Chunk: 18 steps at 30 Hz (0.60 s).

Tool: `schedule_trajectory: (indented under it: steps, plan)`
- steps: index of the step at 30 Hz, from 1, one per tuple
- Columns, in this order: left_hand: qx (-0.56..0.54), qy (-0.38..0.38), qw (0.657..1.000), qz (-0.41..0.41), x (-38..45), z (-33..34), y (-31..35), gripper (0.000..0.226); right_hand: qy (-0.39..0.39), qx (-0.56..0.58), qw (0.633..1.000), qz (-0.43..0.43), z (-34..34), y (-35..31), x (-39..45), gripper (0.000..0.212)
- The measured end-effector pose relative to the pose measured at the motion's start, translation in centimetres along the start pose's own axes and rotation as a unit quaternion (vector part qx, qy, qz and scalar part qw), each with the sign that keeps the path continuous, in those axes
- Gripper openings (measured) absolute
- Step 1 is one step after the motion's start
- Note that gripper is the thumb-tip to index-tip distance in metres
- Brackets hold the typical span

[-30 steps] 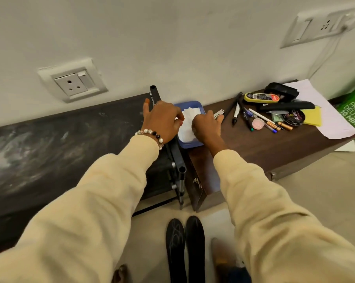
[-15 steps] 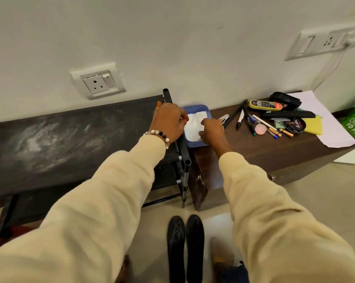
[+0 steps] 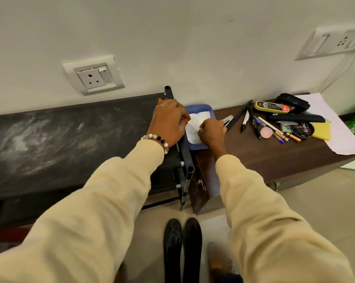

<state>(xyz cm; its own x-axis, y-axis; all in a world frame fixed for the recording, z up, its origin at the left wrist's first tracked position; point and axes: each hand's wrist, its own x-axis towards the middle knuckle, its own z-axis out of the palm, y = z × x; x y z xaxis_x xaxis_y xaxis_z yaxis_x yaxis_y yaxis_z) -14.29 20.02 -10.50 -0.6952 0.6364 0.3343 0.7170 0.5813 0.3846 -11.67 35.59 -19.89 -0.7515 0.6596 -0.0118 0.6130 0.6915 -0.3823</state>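
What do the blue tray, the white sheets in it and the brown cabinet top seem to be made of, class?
The blue tray: likely moulded plastic, smooth, rounded rim. The white sheets: probably thin paper or tissue, matt and creased. The brown cabinet top: wood or wood-look laminate, showing grain and a dull sheen.

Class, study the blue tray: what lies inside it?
Inside the blue tray lies white paper; the right hand pinches its edge. The left hand hides the tray's left side, and anything beneath the paper is covered.
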Motion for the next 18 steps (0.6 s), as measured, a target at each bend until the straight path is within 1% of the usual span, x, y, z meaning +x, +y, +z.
schedule_trajectory:
  steps: [2,3,4,5,6,7,8,10,12,13,15,18]
  plan:
    - [-0.016,0.006,1.0,-0.01,-0.3,-0.7,0.2,0.018,-0.005,0.133,0.991,0.025,-0.7,0.1,-0.4,0.013]
    - [-0.023,0.008,1.0,-0.018,-0.5,-1.0,0.4,0.017,-0.004,0.228,0.972,0.053,-1.4,0.0,-0.8,0.01]
    - [-0.03,0.008,0.999,-0.026,-0.8,-1.4,0.6,0.017,-0.006,0.329,0.94,0.092,-2.3,-0.2,-1.5,0.007]
    - [-0.036,0.007,0.999,-0.035,-1.1,-1.7,0.8,0.016,-0.005,0.424,0.896,0.128,-3.3,-0.4,-2.3,0.007]
    - [-0.045,0.009,0.998,-0.047,-1.4,-2.0,1.1,0.015,0.001,0.502,0.852,0.149,-4.4,-0.5,-3.3,0.011]
    - [-0.057,0.011,0.996,-0.061,-1.9,-2.4,1.6,0.016,0.004,0.556,0.816,0.155,-5.6,-0.6,-4.5,0.019]
    - [-0.073,0.013,0.995,-0.073,-2.6,-2.8,2.1,0.017,0.004,0.594,0.79,0.15,-6.8,-0.6,-5.8,0.027]
    - [-0.121,0.017,0.988,-0.092,-3.9,-3.6,3.4,0.022,-0.011,0.638,0.761,0.115,-9.1,-0.6,-8.7,0.044]
    - [-0.215,0.021,0.969,-0.118,-6.0,-4.7,5.2,0.027,-0.038,0.645,0.759,0.076,-11.1,-0.1,-12.3,0.054]
    - [-0.265,0.017,0.955,-0.135,-7.3,-5.3,6.1,0.029,-0.048,0.636,0.768,0.061,-12.0,0.1,-14.3,0.055]
    - [-0.331,-0.004,0.929,-0.167,-9.9,-6.3,7.7,0.031,-0.062,0.604,0.794,0.032,-13.2,0.6,-18.4,0.053]
    - [-0.389,-0.052,0.894,-0.215,-14.7,-7.6,9.6,0.03,-0.084,0.546,0.834,-0.017,-13.9,1.3,-24.5,0.043]
